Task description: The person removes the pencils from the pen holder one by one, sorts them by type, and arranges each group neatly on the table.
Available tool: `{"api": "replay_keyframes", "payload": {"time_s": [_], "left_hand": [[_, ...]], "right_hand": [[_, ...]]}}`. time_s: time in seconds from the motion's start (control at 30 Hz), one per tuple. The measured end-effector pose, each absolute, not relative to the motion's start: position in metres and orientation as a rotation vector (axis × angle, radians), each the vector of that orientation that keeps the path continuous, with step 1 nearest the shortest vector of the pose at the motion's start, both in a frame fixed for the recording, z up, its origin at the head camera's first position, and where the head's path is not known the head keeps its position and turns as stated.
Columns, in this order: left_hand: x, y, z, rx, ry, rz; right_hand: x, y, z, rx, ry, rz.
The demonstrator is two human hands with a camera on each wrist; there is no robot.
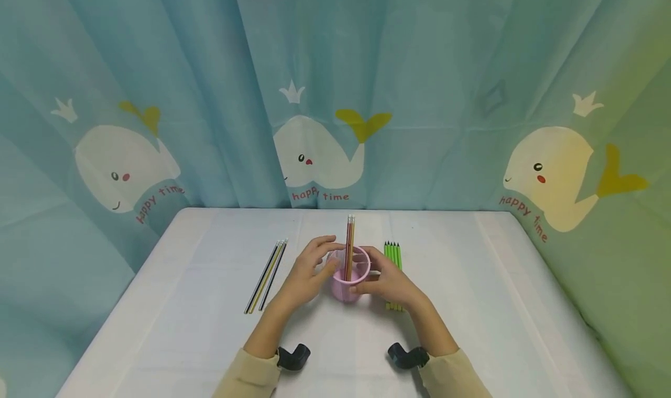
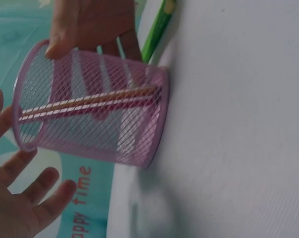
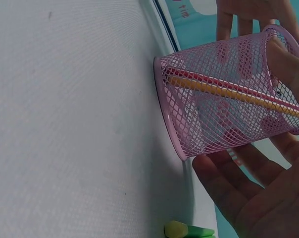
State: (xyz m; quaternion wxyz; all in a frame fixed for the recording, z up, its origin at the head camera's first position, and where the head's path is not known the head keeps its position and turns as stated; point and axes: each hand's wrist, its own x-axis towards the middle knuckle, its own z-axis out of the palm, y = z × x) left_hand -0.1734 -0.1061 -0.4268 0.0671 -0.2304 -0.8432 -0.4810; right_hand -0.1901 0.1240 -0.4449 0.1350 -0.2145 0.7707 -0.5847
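A pink mesh pencil cup (image 1: 343, 293) stands at the middle of the table, with two pencils (image 1: 350, 235), one reddish and one orange, leaning inside it. My right hand (image 1: 390, 281) grips the cup from the right, thumb on the near side and fingers behind the mesh. At the left of the rim is my left hand (image 1: 308, 273). Its fingers (image 2: 43, 186) are spread and loosely bent beside the cup in the left wrist view. Through the mesh (image 3: 219, 124), the pencils show slanting from base to rim in the right wrist view.
Left of the cup lie three pencils (image 1: 266, 275), dark and yellow striped, on the white table (image 1: 183, 328). Several green pencils (image 1: 393, 258) lie side by side to the right, partly behind my right hand. A blue whale-print curtain (image 1: 430, 153) hangs behind the table.
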Motion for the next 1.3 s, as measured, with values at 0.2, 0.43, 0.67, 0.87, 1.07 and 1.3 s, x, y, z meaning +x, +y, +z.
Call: {"api": "replay_keyframes", "payload": {"time_s": [0.2, 0.43, 0.67, 0.87, 1.07, 1.3], "left_hand": [[-0.170, -0.100, -0.433, -0.794, -2.662, -1.245], [-0.166, -0.096, -0.434, -0.798, -2.751, -1.075], [-0.164, -0.100, -0.427, -0.709, -2.749, -1.073], [-0.166, -0.104, -0.422, -0.684, -2.685, -1.118], [-0.167, -0.111, -0.417, -0.664, -2.652, -1.126], [-0.169, -0.117, -0.412, -0.675, -2.590, -1.126]], "right_hand": [[-0.191, 0.123, -0.448, -0.647, 2.214, -1.704], [-0.192, 0.123, -0.449, -0.649, 2.216, -1.704], [-0.192, 0.123, -0.448, -0.635, 2.231, -1.688], [-0.192, 0.123, -0.448, -0.611, 2.249, -1.677], [-0.191, 0.123, -0.447, -0.619, 2.230, -1.683], [-0.190, 0.125, -0.446, -0.603, 2.253, -1.682]]}}
